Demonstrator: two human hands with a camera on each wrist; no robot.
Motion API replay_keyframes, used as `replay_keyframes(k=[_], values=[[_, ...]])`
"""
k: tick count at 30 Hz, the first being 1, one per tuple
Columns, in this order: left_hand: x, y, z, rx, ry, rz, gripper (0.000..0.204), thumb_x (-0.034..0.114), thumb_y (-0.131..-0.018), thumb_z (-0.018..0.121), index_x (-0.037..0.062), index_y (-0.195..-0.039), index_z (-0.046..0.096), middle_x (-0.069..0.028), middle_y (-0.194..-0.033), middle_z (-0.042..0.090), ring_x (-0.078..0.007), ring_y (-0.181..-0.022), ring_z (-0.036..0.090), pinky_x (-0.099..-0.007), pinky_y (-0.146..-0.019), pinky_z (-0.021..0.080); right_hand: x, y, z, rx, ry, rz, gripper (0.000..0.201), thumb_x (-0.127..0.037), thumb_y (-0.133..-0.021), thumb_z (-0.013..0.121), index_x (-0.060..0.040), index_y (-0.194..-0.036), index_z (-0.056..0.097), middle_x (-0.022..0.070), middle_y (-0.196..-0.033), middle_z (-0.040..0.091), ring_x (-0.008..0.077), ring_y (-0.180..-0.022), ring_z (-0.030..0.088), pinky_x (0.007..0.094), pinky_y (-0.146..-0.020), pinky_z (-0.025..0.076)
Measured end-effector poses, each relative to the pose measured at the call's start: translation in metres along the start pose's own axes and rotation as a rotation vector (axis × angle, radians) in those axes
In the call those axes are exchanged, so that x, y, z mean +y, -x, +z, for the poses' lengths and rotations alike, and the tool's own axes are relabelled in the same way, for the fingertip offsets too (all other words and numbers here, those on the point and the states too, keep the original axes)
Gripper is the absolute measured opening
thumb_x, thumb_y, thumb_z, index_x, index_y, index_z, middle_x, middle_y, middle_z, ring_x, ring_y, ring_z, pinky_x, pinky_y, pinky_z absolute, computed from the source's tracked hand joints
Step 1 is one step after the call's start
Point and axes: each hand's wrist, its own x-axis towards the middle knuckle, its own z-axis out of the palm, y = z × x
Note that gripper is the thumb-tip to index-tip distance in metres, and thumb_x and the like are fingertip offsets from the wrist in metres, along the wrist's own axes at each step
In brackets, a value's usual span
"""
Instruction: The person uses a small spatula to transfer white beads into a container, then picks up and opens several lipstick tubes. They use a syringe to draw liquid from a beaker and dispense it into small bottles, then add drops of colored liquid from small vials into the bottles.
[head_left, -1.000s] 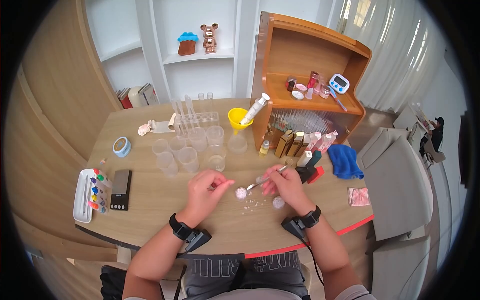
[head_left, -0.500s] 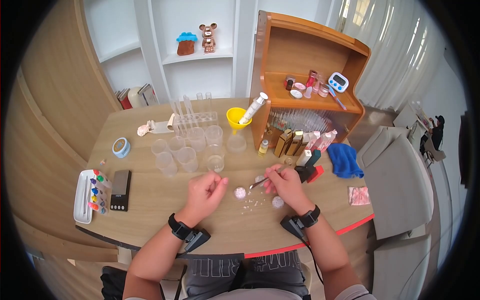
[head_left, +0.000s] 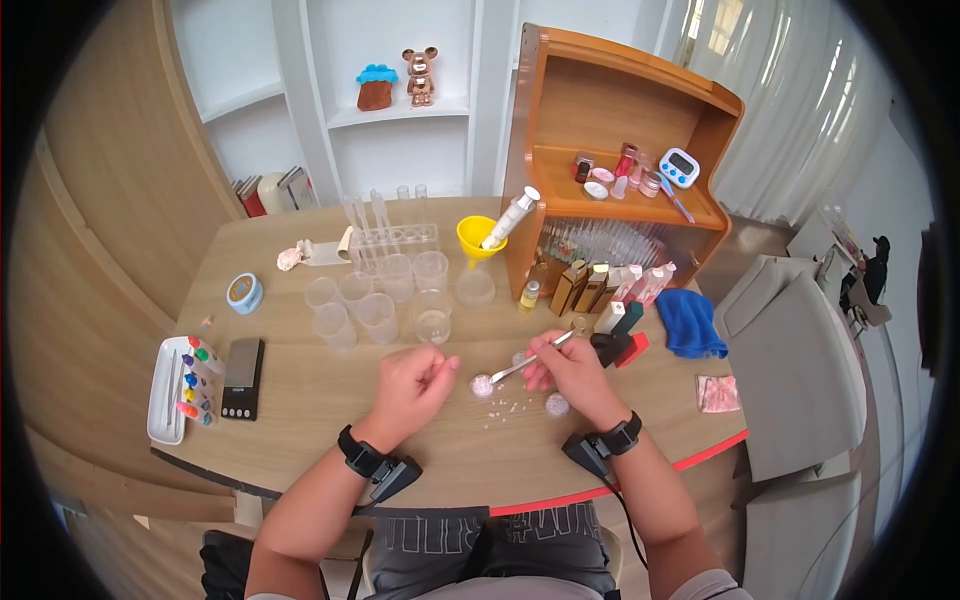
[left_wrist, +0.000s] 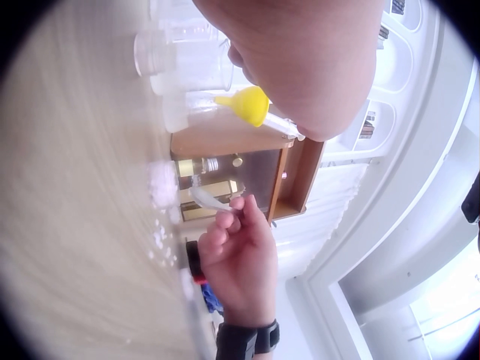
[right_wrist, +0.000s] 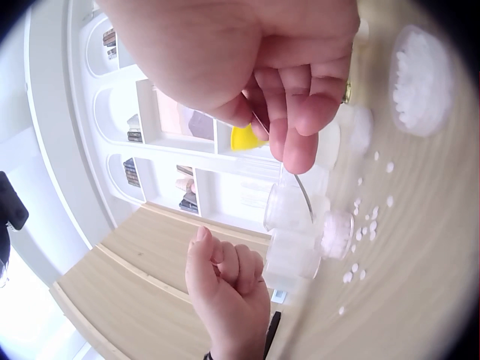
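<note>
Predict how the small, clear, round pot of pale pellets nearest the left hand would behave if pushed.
The pot would probably slide rather than tip, as it looks low and squat. A hard knock might spill it: no lid shows, and loose pellets lie scattered beside it.

Both forearms reach forward, wrists strapped in black; the left hand (head_left: 410,385) curls its fingers (thumb uppermost), the right hand (head_left: 575,370) pinches, fingers bent.
</note>
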Motion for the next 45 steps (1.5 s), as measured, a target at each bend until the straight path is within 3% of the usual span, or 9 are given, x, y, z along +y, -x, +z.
replay_keyframes(k=[21, 24, 27, 30, 33, 36, 39, 42, 45], values=[[-0.002, 0.0, 0.002, -0.022, -0.03, 0.002, 0.031, 0.006, -0.089, 0.071, 0.004, -0.068, 0.049, -0.0076, -0.053, 0.044, -0.0188, -0.045, 0.04, -0.0325, -0.045, 0.032, 0.002, -0.002, -0.001, 0.118, 0.067, -0.043, 0.021, -0.017, -0.102, 0.055, 0.0001, -0.093, 0.061, 0.0069, -0.074, 0.066, 0.0129, -0.059, 0.064, 0.0245, -0.054, 0.049], [-0.002, -0.001, 0.003, -0.013, 0.002, -0.003, 0.029, 0.006, -0.091, 0.069, 0.0041, -0.068, 0.051, -0.0012, -0.052, 0.038, -0.0105, -0.048, 0.034, -0.0295, -0.046, 0.028, 0.0, -0.001, 0.001, 0.106, 0.088, -0.035, 0.021, -0.017, -0.102, 0.055, 0.0004, -0.092, 0.061, 0.0069, -0.074, 0.066, 0.013, -0.059, 0.064, 0.0245, -0.055, 0.049], [-0.002, 0.0, 0.003, -0.023, 0.0, -0.005, 0.03, 0.005, -0.091, 0.069, 0.0042, -0.068, 0.05, -0.0014, -0.053, 0.039, -0.0105, -0.048, 0.034, -0.0296, -0.046, 0.028, -0.001, -0.001, 0.002, 0.084, 0.103, -0.031, 0.022, -0.018, -0.102, 0.056, 0.0005, -0.092, 0.062, 0.0067, -0.074, 0.067, 0.0128, -0.06, 0.064, 0.0243, -0.055, 0.048], [-0.003, -0.001, 0.002, -0.034, -0.038, -0.005, 0.031, 0.006, -0.088, 0.071, 0.0041, -0.068, 0.049, -0.0078, -0.053, 0.044, -0.0196, -0.045, 0.041, -0.033, -0.046, 0.032, -0.001, 0.0, 0.004, 0.076, 0.114, -0.025, 0.022, -0.018, -0.103, 0.056, 0.0002, -0.093, 0.062, 0.0063, -0.074, 0.067, 0.0125, -0.06, 0.064, 0.024, -0.055, 0.048], [-0.001, -0.001, 0.002, -0.021, -0.015, 0.006, 0.029, 0.005, -0.091, 0.069, 0.0041, -0.068, 0.051, -0.0018, -0.053, 0.039, -0.0105, -0.048, 0.034, -0.0295, -0.046, 0.028, 0.003, -0.002, 0.001, 0.081, 0.01, -0.035, 0.023, -0.02, -0.104, 0.056, -0.0013, -0.093, 0.062, 0.0057, -0.074, 0.067, 0.0121, -0.06, 0.064, 0.023, -0.054, 0.047], [-0.001, -0.001, 0.002, -0.016, -0.021, 0.013, 0.029, 0.005, -0.091, 0.069, 0.0038, -0.068, 0.051, -0.002, -0.053, 0.04, -0.0106, -0.048, 0.034, -0.0295, -0.046, 0.028, 0.003, -0.002, -0.001, 0.068, -0.072, -0.061, 0.024, -0.023, -0.105, 0.055, -0.0032, -0.094, 0.063, 0.0055, -0.075, 0.068, 0.0115, -0.059, 0.065, 0.0214, -0.053, 0.045], [0.0, -0.001, 0.001, -0.035, -0.038, -0.019, 0.03, 0.006, -0.088, 0.072, 0.0042, -0.068, 0.049, -0.0076, -0.054, 0.044, -0.0185, -0.045, 0.041, -0.0325, -0.045, 0.033, -0.001, -0.001, -0.002, 0.051, -0.059, -0.025, 0.023, -0.023, -0.104, 0.055, -0.0041, -0.095, 0.063, 0.0046, -0.076, 0.068, 0.0109, -0.061, 0.065, 0.0216, -0.053, 0.045], [0.0, 0.0, 0.002, -0.039, -0.028, -0.03, 0.03, 0.006, -0.088, 0.072, 0.0042, -0.068, 0.049, -0.0074, -0.053, 0.044, -0.0187, -0.045, 0.041, -0.0325, -0.046, 0.033, -0.003, 0.001, 0.0, 0.02, -0.016, 0.026, 0.021, -0.023, -0.104, 0.054, -0.0053, -0.096, 0.064, 0.0039, -0.077, 0.067, 0.0105, -0.062, 0.065, 0.0209, -0.053, 0.043], [-0.004, 0.001, 0.003, -0.027, -0.006, -0.001, 0.029, 0.005, -0.091, 0.069, 0.0037, -0.069, 0.051, -0.0016, -0.053, 0.04, -0.0101, -0.048, 0.034, -0.0293, -0.045, 0.028, -0.005, 0.002, 0.004, 0.006, -0.002, 0.044, 0.021, -0.022, -0.104, 0.054, -0.0044, -0.096, 0.064, 0.0046, -0.076, 0.067, 0.0113, -0.061, 0.065, 0.0214, -0.053, 0.044]])
